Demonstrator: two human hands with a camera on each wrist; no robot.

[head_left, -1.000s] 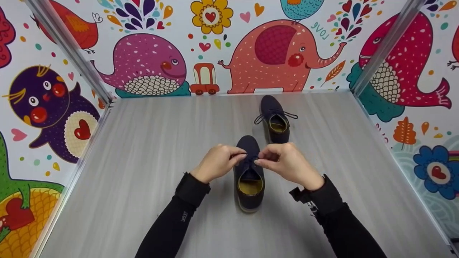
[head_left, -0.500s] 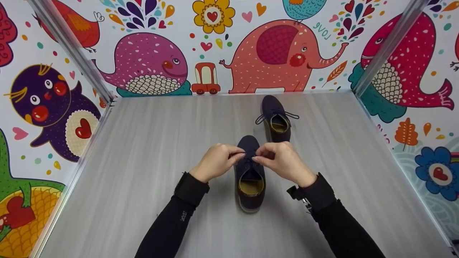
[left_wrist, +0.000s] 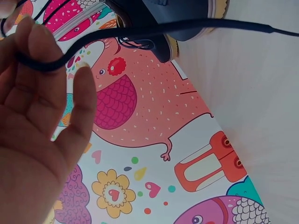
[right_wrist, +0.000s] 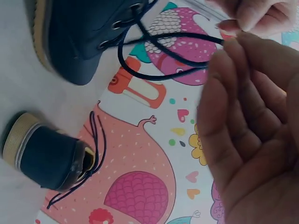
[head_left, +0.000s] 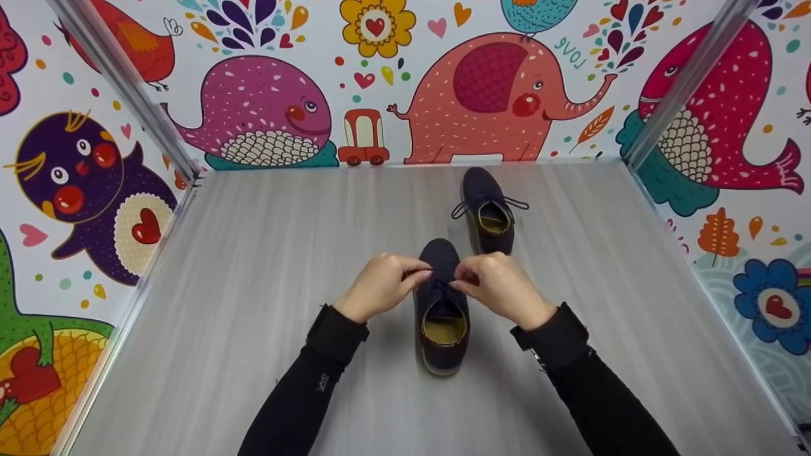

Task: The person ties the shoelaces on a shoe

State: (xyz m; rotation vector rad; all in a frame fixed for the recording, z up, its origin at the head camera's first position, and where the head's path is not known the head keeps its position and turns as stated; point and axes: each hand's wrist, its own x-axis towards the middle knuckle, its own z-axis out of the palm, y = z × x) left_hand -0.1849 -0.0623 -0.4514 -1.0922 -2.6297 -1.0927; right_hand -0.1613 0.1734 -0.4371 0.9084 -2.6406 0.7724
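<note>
A navy lace-up shoe [head_left: 441, 310] stands in the middle of the grey table, toe pointing away. Both hands meet over its laces. My left hand [head_left: 423, 276] pinches a dark shoelace [left_wrist: 42, 66], which runs across its fingers and back toward the shoe [left_wrist: 184, 18]. Beside it, my right hand [head_left: 460, 282] pinches the other lace [right_wrist: 175, 52], looped out from the eyelets of the shoe [right_wrist: 86, 32]. The knot area is hidden between the fingers. A second matching shoe [head_left: 488, 212] stands farther back, its laces loose [right_wrist: 96, 140].
The grey table [head_left: 266, 266] is boxed in by cartoon-printed walls [head_left: 266, 114] at the back and both sides, with metal posts [head_left: 120, 88] in the corners. Bare table lies left and right of the shoes.
My right hand has drawn slightly left and inward, so the two hands now sit closer together over the near shoe's laces. The shoes have not moved.
</note>
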